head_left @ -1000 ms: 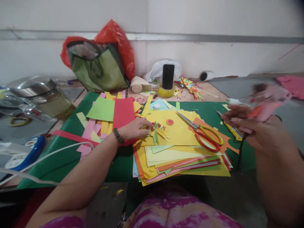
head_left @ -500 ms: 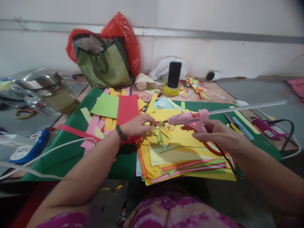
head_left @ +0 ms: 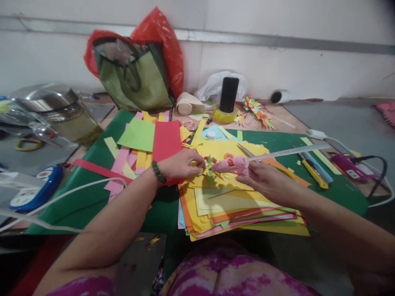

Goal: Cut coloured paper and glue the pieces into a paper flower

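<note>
My right hand [head_left: 265,179] is wrapped round a pink hot glue gun [head_left: 237,164], with a long clear glue stick [head_left: 286,152] poking out of its back end. The gun's nozzle points left, close to a small paper flower [head_left: 210,167] with green, yellow and red strips. Closed fingers of my left hand [head_left: 182,165] pinch at the flower's left side; the exact grip is partly hidden. Beneath both hands lies a stack of coloured paper [head_left: 216,205], yellow on top. Scissors [head_left: 246,150] rest behind my right hand, partly covered by it.
Green and red sheets [head_left: 138,135] lie on the green mat [head_left: 89,197] at left. Behind stand a green bag [head_left: 132,78], a phone [head_left: 230,94] on a yellow tape roll [head_left: 226,116], and a glass jar [head_left: 70,123]. A yellow cutter [head_left: 313,172] and purple power bank [head_left: 352,166] lie right.
The glue gun has moved left and slightly down toward the flower and turned, its glue stick swinging left and lower. More of the scissors shows. My left hand stays nearly in place.
</note>
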